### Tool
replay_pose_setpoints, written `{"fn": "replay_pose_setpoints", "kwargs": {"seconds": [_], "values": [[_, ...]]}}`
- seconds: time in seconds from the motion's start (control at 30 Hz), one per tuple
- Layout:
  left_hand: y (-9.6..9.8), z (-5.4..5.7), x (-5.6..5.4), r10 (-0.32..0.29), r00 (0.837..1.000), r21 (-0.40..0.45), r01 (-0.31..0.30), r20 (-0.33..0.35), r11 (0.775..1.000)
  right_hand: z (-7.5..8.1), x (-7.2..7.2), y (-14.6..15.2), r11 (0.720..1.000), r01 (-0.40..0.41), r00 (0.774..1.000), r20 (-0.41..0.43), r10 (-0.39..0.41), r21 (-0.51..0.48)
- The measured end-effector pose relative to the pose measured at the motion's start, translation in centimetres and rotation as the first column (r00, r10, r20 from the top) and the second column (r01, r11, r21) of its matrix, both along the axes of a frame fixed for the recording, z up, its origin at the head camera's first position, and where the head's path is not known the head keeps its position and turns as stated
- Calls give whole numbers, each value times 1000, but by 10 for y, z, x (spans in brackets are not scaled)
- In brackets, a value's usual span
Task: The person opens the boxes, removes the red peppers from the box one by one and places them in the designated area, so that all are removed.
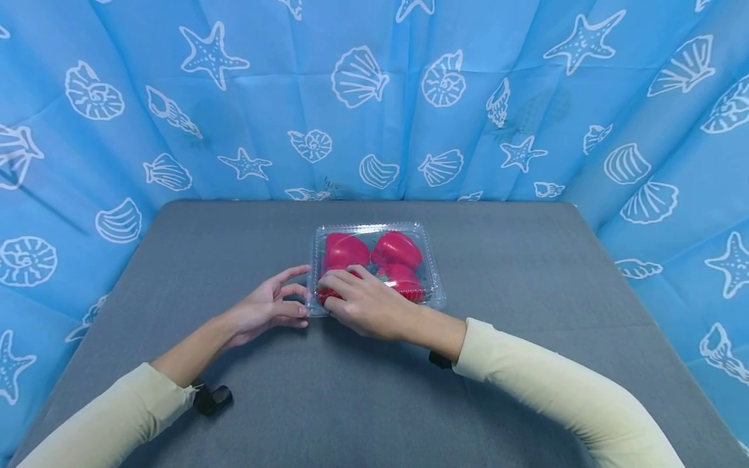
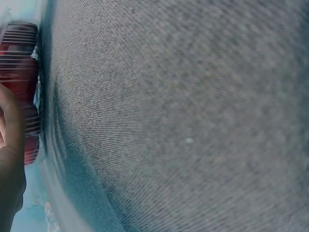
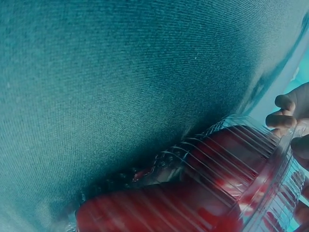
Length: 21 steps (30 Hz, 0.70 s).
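Curling the fingers of your right hand (image 1: 365,302) over its near left corner, you grip the clear, ribbed, rectangular plastic box (image 1: 374,228), which holds glossy red, rounded, pepper-like pieces (image 1: 398,250) and sits toward the far side of the grey fabric-covered table (image 1: 526,273). Your left hand (image 1: 263,311) is loosely spread, grasping nothing, its fingertips at the box's left edge.

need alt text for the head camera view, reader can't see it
A clear plastic box of red, pepper-like items sits on a grey table; a person's left-hand grip touches its left edge, the right-hand grip over its near left part. Behind hangs a blue curtain printed with white seashells and starfish.
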<state>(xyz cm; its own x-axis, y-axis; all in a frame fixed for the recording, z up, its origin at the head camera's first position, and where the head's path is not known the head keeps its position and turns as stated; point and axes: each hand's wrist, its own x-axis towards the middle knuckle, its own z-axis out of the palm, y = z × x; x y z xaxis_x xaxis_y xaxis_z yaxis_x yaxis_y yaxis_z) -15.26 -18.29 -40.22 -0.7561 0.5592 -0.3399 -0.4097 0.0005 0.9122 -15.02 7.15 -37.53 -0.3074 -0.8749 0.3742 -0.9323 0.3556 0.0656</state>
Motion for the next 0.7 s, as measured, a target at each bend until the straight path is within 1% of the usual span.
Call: {"fn": "replay_pose_setpoints", "kwargs": {"seconds": [0.17,0.4,0.7], "values": [[1,0,0,8,1000,-16,-8,-4,1000,0,0,-2,1000,12,1000,-19,-12,21],[1,-2,-1,-15,999,-5,15,-31,1000,1,0,-2,999,16,1000,-26,-16,35],[3,-3,-3,-13,1000,-10,13,-20,1000,2,1,-2,998,26,999,-37,-24,62]]}}
